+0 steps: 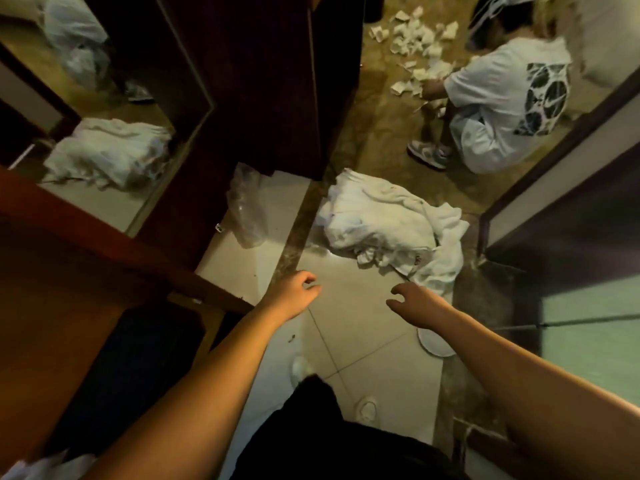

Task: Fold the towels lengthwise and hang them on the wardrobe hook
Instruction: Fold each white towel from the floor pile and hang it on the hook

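L hand [297,292] & R hand [415,299] apart, loosely curled, empty, near towel pile [384,223]

Lying crumpled as soft white terry cloth: towels [388,225]. Showing glossy, smooth pale ceramic, catching glare: floor tiles [349,306]. Gleaming as dark polished wood veneer: wardrobe [270,81]. Crinkling as thin clear plastic: bag [247,209]. Reflecting as smooth glass: mirror [86,109]. Looking like matt white paper scraps: litter [415,32]. Appearing mottled brown, matt: carpet [381,133].
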Demonstrator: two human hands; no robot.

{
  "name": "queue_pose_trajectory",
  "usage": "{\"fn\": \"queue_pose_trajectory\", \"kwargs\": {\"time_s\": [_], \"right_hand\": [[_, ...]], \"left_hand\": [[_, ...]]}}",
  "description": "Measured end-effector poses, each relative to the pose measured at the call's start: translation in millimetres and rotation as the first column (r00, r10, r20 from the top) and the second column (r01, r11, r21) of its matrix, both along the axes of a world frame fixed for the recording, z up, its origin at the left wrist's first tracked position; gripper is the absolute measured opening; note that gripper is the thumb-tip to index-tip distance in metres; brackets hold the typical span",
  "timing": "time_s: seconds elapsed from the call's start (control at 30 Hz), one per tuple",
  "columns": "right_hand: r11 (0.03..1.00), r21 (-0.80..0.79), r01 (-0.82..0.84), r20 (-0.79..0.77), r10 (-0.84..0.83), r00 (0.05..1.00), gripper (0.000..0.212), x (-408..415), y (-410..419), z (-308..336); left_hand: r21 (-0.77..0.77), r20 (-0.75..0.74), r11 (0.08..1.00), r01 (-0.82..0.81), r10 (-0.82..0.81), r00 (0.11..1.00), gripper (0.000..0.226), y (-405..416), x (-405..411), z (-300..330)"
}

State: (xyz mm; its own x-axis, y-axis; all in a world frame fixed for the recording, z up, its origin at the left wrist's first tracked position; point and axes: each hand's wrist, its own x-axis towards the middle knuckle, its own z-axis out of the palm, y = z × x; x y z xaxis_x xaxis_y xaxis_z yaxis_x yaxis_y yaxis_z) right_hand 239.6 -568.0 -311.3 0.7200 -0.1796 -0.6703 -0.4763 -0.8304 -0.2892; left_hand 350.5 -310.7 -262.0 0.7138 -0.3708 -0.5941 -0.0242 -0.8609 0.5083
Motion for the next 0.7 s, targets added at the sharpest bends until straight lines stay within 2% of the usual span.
{"fn": "queue_pose_trajectory", "kwargs": {"time_s": [0.17,0.37,0.53,0.7], "right_hand": [[0.992,0.011,0.122,-0.088,-0.120,0.989,0.051,44.1,-50.4,-26.9],[0.951,0.024,0.309,-0.148,-0.302,0.942,0.042,108.4,-108.8,-58.6],[0.877,0.052,0.477,-0.196,-0.459,0.866,0.039,159.0,-148.6,-90.9],[0.802,0.085,0.591,-0.265,-0.554,0.789,0.041,189.2,-180.0,-150.9]], "left_hand": [[0.001,-0.076,1.000,-0.010,0.010,0.997,0.031,-53.9,78.1,-28.8],[0.061,-0.130,0.990,0.131,-0.122,0.984,0.035,-126.0,191.8,-70.8],[0.112,-0.173,0.965,0.238,-0.217,0.961,0.028,-181.3,267.1,-105.5],[0.144,-0.252,0.959,0.245,-0.204,0.946,0.023,-235.0,312.7,-165.0]]}}
